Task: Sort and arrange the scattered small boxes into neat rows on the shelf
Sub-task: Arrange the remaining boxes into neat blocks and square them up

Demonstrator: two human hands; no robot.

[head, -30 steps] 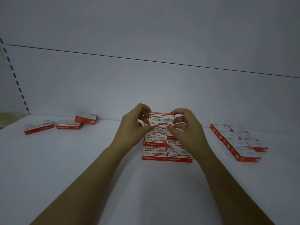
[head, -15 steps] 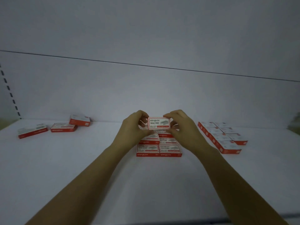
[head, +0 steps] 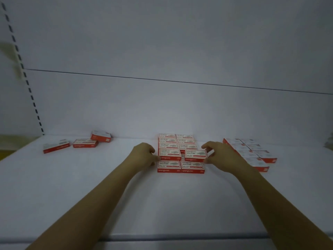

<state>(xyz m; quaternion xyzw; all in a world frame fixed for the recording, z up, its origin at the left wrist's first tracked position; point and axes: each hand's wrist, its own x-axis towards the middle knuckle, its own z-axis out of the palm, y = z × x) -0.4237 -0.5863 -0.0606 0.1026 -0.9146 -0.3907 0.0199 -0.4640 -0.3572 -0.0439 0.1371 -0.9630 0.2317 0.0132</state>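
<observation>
We judge placing step: right hand (head: 222,157) pinches staple box (head: 196,155), tilted over centre-frame block (head: 169,166) on shelf (head: 108,195). Left hand (head: 144,156) curled at block's left edge, grip unclear. Next: lower flat, align.

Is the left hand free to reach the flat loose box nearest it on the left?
Probably yes: the left hand only touches the centre block at its left edge, and bare shelf lies between it and that loose box.
</observation>
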